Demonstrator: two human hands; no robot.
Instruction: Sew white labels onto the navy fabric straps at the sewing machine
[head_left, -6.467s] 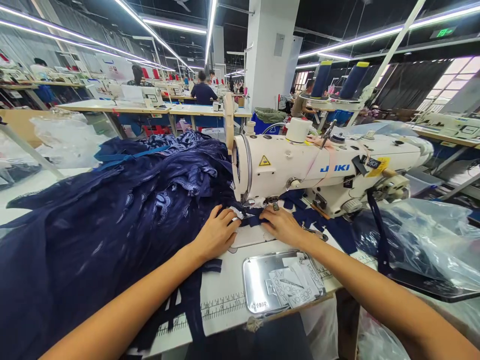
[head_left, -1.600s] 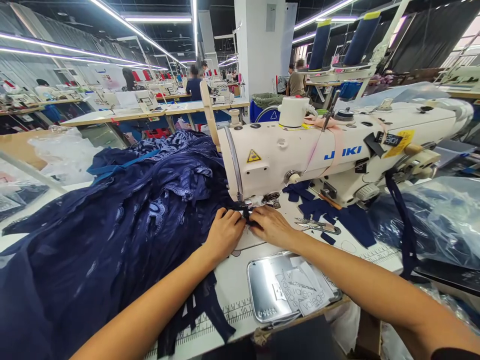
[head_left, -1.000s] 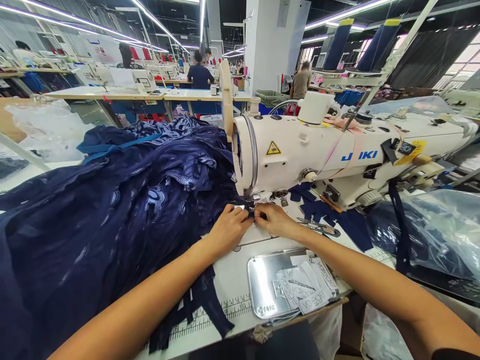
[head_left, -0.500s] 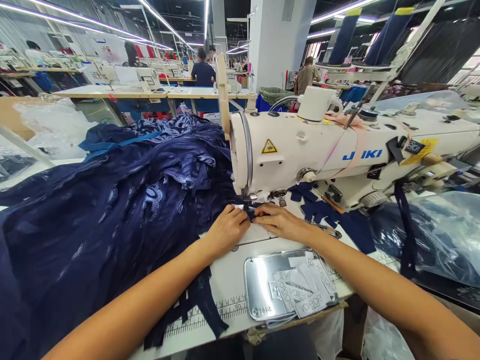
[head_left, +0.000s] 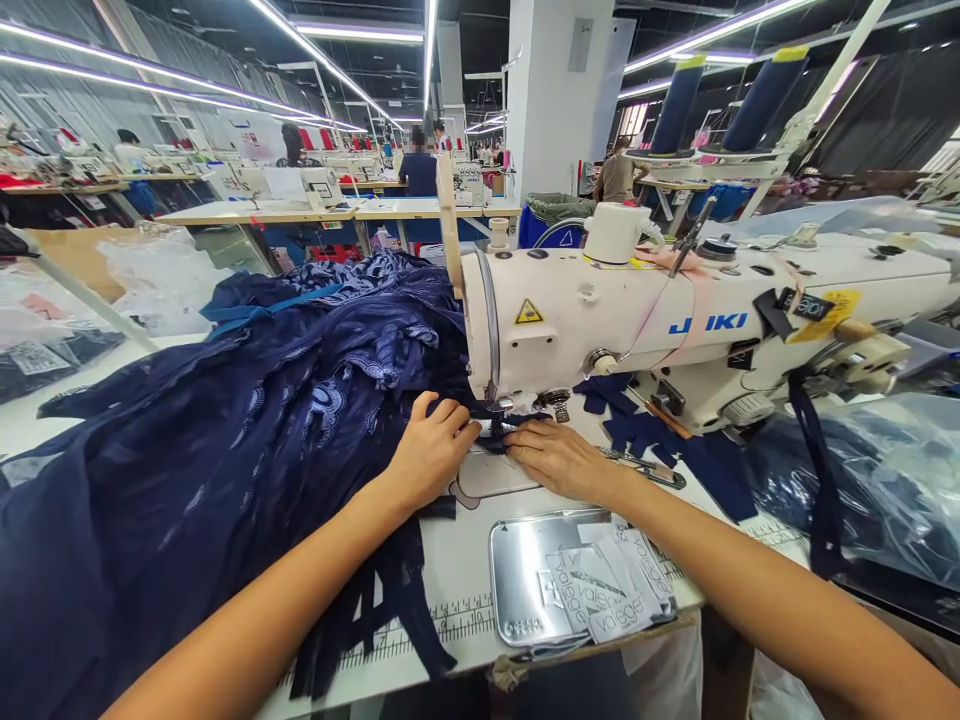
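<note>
A navy garment with light blue lace-like trim (head_left: 300,400) is heaped over the left of the table and reaches under the sewing machine head (head_left: 555,320). My left hand (head_left: 433,450) grips its edge just left of the needle area, fingers bent over the cloth. On the right, my right hand (head_left: 555,458) presses its closed fingers on the same navy fabric, just in front of the presser foot. Between the hands a small white piece (head_left: 491,428), perhaps a label, lies on the fabric. The needle tip and the cloth under both sets of fingers are hidden.
A metal tray (head_left: 517,560) holding printed white labels (head_left: 615,590) sits near the front edge. Thread snips (head_left: 645,468) and navy scraps (head_left: 637,425) lie right of my hand. Plastic-wrapped navy goods (head_left: 885,480) are at far right. Other people work in the background.
My left hand has slid left, away from my right hand, and its fingers have spread a little. More of the white piece shows between them. My right hand stays near the presser foot.
</note>
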